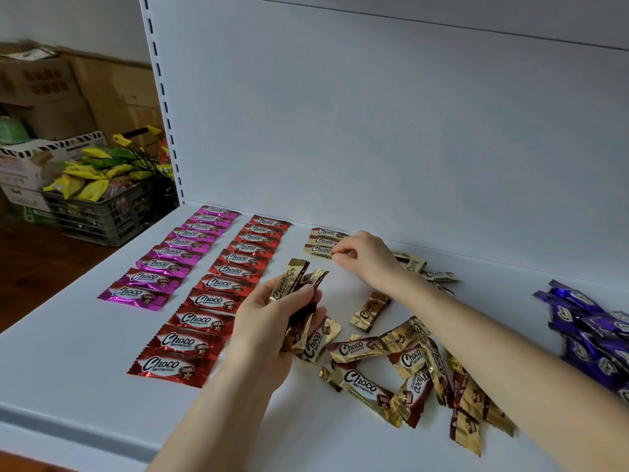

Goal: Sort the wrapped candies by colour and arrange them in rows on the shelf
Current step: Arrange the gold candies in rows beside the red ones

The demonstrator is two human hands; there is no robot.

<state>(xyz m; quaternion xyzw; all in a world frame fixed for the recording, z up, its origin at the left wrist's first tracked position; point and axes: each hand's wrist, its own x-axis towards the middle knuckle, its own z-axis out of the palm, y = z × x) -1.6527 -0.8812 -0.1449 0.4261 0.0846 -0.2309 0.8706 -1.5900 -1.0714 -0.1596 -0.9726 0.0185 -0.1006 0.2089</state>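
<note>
Shelf [68,369] surface is flat, matte white, backed by a white back panel [374,131]. Cardboard boxes [51,86] and a grey lattice crate [102,212] stand at left. Glossy foil candies form a magenta row [170,257], a red row [221,294] and a short gold row [323,236]. A gold heap [408,366] and purple candies [592,332] lie unsorted. Left hand [269,332] fingers grip a gold bundle [289,277]; right hand [367,257] fingers pinch the gold row's front candy [318,250].

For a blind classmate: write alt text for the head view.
On a white shelf, the right hand pinches a gold candy in a gold row beside a pink row and a red row; the left hand grips more candies.
</note>
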